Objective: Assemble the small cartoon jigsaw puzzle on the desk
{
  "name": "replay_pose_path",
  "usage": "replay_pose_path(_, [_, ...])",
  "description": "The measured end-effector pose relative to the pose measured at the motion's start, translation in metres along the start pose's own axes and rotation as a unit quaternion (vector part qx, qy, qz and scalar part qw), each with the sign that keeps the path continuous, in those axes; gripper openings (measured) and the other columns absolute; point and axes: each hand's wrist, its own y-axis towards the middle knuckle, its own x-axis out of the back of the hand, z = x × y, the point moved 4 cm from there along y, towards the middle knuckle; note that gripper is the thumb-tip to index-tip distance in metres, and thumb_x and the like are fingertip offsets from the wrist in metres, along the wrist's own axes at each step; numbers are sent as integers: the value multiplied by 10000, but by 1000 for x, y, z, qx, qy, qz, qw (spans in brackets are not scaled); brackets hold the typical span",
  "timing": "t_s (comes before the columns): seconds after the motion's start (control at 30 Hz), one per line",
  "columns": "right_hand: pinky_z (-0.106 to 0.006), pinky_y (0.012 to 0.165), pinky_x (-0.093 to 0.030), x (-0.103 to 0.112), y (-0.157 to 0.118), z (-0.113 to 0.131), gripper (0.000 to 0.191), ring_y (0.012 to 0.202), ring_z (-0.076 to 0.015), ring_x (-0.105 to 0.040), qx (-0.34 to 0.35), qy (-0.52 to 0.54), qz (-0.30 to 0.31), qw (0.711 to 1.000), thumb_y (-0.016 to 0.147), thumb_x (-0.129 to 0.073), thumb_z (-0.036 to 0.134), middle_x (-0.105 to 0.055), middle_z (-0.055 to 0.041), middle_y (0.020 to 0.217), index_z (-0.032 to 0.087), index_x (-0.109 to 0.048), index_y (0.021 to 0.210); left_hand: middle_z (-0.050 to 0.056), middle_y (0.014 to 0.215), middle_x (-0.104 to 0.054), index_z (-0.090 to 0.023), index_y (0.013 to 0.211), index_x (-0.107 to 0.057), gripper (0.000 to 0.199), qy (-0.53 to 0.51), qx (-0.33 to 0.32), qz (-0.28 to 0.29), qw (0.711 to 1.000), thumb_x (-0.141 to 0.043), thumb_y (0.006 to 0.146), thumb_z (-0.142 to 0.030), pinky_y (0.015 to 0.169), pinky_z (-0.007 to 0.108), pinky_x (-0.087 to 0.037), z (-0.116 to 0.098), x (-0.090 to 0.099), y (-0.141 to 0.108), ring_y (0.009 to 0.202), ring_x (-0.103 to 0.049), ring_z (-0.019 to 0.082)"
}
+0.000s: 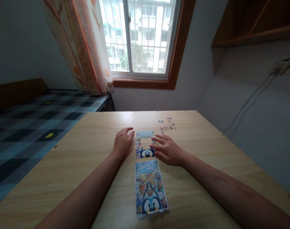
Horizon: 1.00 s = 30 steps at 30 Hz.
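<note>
A partly assembled jigsaw puzzle [145, 154] lies flat on the wooden table, its border joined around a gap in the middle where bare wood shows. My right hand [168, 149] rests over its right edge, fingers spread and fingertips touching the pieces there. Just left of the puzzle, my left hand [124, 140] lies on the table with loosely bent fingers apart, holding nothing. Closer to me is a printed reference picture [151, 187] with "BLUEY" lettering, a blue cartoon dog face and a torn lower edge. Several loose puzzle pieces [170, 124] are scattered beyond my right hand.
The light wooden table [106, 127] reaches toward a wall below a window [147, 38]. A bed with a checked cover [39, 127] stands on the left beside a curtain [85, 47]. On the right wall hang a shelf [254, 35] and a cable [250, 98].
</note>
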Motion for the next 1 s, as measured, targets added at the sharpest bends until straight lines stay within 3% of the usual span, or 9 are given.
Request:
replay_pose_path(0.13, [-589,1148,-307,-1,0,-1,388,1447,-335,-391,-6,-3,27,1000,1003,-506,413,-527,-88,1511,293,-649,1343,139,1219,-704,-150,1208,-680,411,60,-9,23,998,-487,918,-370,1066,469,-448,-1,-6,-2,1160,-612,308])
replay_pose_path(0.4, [-586,1168,-292,1,1,0,424,1446,-321,-395,-17,11,14,1000,1002,-504,394,-527,-101,1510,258,-600,1392,139,1284,-680,-146,1254,-649,440,98,-20,45,994,-411,970,-384,1100,457,-416,-1,-10,-3,1215,-588,295])
replay_pose_path(0.5, [-600,1194,-248,7,2,1,405,1451,-310,-388,-16,9,-44,999,997,-510,342,-547,-97,1490,252,-601,1382,148,1299,-675,-146,1252,-650,438,114,-23,53,992,-432,962,-391,1106,463,-406,-1,-12,-5,1226,-586,308])
replay_pose_path(0.6, [-586,1194,-269,19,0,-5,388,1398,-293,-448,-37,12,-151,988,985,-515,280,-605,-96,1412,260,-607,1362,159,1293,-678,-144,1232,-660,436,116,-33,53,991,-445,952,-399,1107,483,-401,-3,-13,-5,1223,-589,325])
replay_pose_path(0.7, [-538,1082,-430,30,-5,-20,372,1195,-279,-584,-90,41,-258,961,957,-519,226,-690,-102,1197,256,-629,1311,155,1258,-695,-153,1188,-680,413,75,-29,41,996,-462,930,-391,1095,491,-416,-3,-8,-4,1199,-604,325])
replay_pose_path(0.8, [-440,876,-554,30,-9,-40,334,954,-240,-637,-157,99,-313,931,926,-503,194,-686,-73,968,238,-668,1213,135,1200,-715,-166,1125,-704,383,-10,-6,-9,1000,-469,911,-378,1075,460,-450,-2,3,-1,1158,-629,300])
replay_pose_path(0.9, [-332,676,-588,24,-13,-60,303,866,-207,-628,-229,176,-339,895,896,-509,231,-653,-72,964,217,-691,1139,109,1178,-720,-183,1084,-715,362,-81,24,-77,993,-468,906,-380,1065,440,-469,3,16,1,1144,-638,283])
replay_pose_path(1.0, [-280,520,-589,18,-16,-73,330,890,-218,-621,-284,250,-349,857,865,-531,307,-622,-97,1062,199,-690,1134,101,1166,-720,-181,1073,-714,353,-138,59,-107,983,-477,901,-378,1027,420,-501,10,19,2,1112,-652,270])
